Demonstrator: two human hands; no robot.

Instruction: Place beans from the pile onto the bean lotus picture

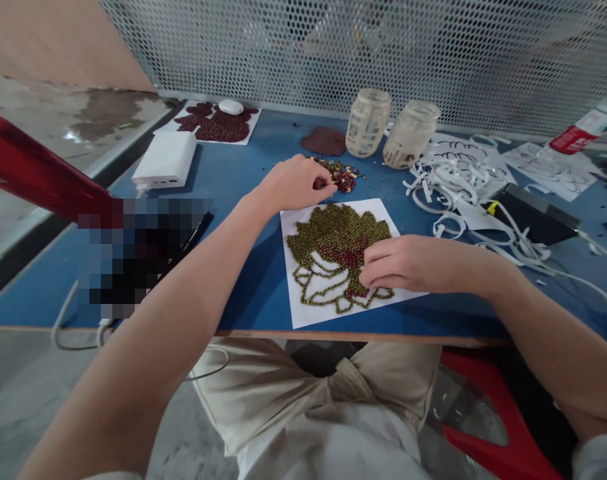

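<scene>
A white sheet (308,307) lies on the blue table (233,187), bearing a flower picture made of green and red beans (333,233). My right hand (403,267) rests on the picture's right side, fingers bent and pressed together on the beans. My left hand (293,183) reaches past the sheet's top edge to a small loose pile of mixed beans (343,175), its fingertips pinched at the pile. What the fingertips hold is too small to make out.
Two empty jars (368,123) (410,133) stand behind the pile, beside a brown patch (324,141). White paper scraps (458,180) and a black device (533,213) lie right. A white power bank (166,160) and a second bean picture (216,123) sit far left. Mesh screen behind.
</scene>
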